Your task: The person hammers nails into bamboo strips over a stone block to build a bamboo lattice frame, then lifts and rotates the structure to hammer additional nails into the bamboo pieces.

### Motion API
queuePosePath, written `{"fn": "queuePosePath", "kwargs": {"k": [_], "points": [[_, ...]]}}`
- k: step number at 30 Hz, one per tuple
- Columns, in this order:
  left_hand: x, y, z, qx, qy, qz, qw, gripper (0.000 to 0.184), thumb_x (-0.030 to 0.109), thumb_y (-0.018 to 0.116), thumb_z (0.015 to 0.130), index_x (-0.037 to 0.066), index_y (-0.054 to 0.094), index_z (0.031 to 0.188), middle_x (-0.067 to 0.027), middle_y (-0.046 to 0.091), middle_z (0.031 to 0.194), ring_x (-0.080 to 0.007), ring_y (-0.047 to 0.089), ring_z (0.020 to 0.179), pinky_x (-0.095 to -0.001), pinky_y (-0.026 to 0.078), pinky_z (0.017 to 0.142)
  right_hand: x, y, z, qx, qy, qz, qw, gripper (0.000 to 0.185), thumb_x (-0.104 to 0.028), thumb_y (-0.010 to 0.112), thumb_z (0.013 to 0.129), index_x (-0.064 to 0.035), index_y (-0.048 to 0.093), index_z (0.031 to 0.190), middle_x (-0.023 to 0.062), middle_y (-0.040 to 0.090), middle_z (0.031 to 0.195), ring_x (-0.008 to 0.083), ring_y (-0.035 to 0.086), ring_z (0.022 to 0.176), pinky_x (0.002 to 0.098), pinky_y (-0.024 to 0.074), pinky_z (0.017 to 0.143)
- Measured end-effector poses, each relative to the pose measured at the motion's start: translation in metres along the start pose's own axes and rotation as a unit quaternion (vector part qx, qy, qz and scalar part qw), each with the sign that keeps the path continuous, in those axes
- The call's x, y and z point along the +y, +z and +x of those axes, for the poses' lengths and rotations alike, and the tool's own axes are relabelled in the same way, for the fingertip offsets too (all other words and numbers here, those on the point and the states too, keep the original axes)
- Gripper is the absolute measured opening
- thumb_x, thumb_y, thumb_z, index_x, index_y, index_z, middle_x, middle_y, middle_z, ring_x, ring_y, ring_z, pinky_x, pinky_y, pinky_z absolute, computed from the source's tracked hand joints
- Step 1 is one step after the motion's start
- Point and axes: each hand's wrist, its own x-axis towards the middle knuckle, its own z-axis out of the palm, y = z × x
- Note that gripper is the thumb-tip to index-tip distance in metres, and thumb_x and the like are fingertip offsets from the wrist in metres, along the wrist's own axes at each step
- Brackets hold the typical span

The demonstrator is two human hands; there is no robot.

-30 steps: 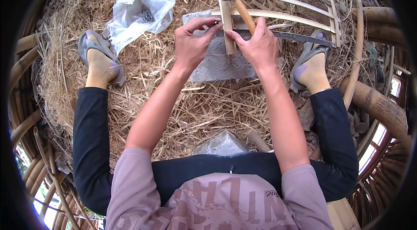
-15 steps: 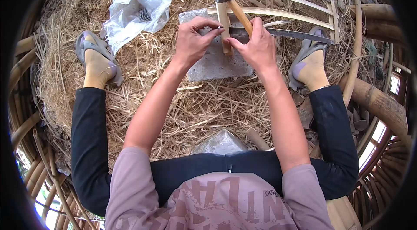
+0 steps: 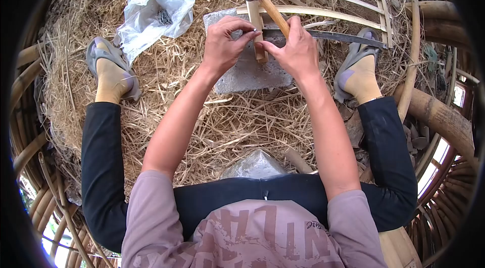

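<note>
Between the forearms (image 3: 177, 111) we have open straw (image 3: 230, 124) where a hand could pass to the block's (image 3: 235, 77) near edge. Beyond, the wooden strip (image 3: 254, 16) and slanting hammer (image 3: 274, 12) bar us; rightward, slats (image 3: 328, 14) leave gaps whose depth we cannot quite judge.

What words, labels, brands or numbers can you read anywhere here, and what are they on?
"N": a large brown letter on the front of the shirt, toward the right.
Other large letters beside it: too creased and distorted to read surely as a word.
Small dark script above the "N": perhaps "ure", too small to be certain.
No readable text shows on the hammer or the plastic bag.
</note>
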Motion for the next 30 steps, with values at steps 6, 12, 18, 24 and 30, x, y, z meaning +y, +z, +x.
{"fn": "queuePosePath", "kwargs": {"k": [6, 12, 18, 24, 30], "points": [[-0.003, 0.000, -0.001, 0.006, 0.037, 0.046, 0.998, 0.012, 0.006, 0.082, 0.082, 0.004, 0.079, 0.093, -0.0068, 0.076, 0.092, -0.0169, 0.071, 0.084, -0.0305, 0.056, 0.078, -0.002, -0.002, 0.000, -0.014, 0.015, -0.007, 1.000, 0.077, -0.053, 0.089, 0.072, -0.0005, 0.045, 0.106, 0.0245, 0.067, 0.091, 0.0417, 0.069, 0.084, 0.0482, 0.0565, 0.073], [-0.005, 0.002, -0.003, 0.018, 0.057, 0.051, 0.997, 0.013, 0.008, 0.082, 0.082, 0.005, 0.078, 0.094, -0.0056, 0.076, 0.090, -0.0169, 0.071, 0.082, -0.0315, 0.056, 0.074, -0.004, -0.002, 0.000, -0.019, 0.018, -0.009, 1.000, 0.077, -0.053, 0.088, 0.072, 0.0004, 0.045, 0.107, 0.0246, 0.067, 0.092, 0.0416, 0.070, 0.085, 0.0480, 0.0568, 0.074], [-0.007, 0.001, -0.002, 0.001, 0.069, 0.072, 0.995, 0.014, 0.009, 0.082, 0.082, 0.006, 0.078, 0.094, -0.0049, 0.075, 0.089, -0.0168, 0.069, 0.082, -0.0316, 0.056, 0.073, -0.001, 0.001, 0.000, -0.006, 0.005, -0.015, 1.000, 0.077, -0.053, 0.089, 0.072, 0.0004, 0.046, 0.107, 0.0244, 0.067, 0.092, 0.0411, 0.070, 0.085, 0.0476, 0.0569, 0.074], [-0.010, 0.001, -0.001, -0.003, 0.122, 0.098, 0.988, 0.014, 0.006, 0.081, 0.081, 0.004, 0.077, 0.094, -0.0065, 0.075, 0.091, -0.0200, 0.069, 0.085, -0.0330, 0.056, 0.075, -0.003, -0.002, 0.001, -0.019, 0.018, -0.017, 1.000, 0.076, -0.054, 0.088, 0.072, 0.0002, 0.046, 0.106, 0.0238, 0.068, 0.091, 0.0402, 0.070, 0.084, 0.0470, 0.0571, 0.073], [-0.011, 0.006, -0.003, 0.028, 0.135, 0.062, 0.989, 0.011, 0.008, 0.080, 0.080, 0.005, 0.076, 0.089, -0.0061, 0.074, 0.089, -0.0232, 0.068, 0.083, -0.0366, 0.054, 0.074, -0.003, -0.001, 0.001, -0.015, 0.020, -0.012, 1.000, 0.076, -0.055, 0.088, 0.072, 0.0001, 0.047, 0.106, 0.0239, 0.068, 0.093, 0.0402, 0.071, 0.086, 0.0471, 0.0575, 0.074]]}}
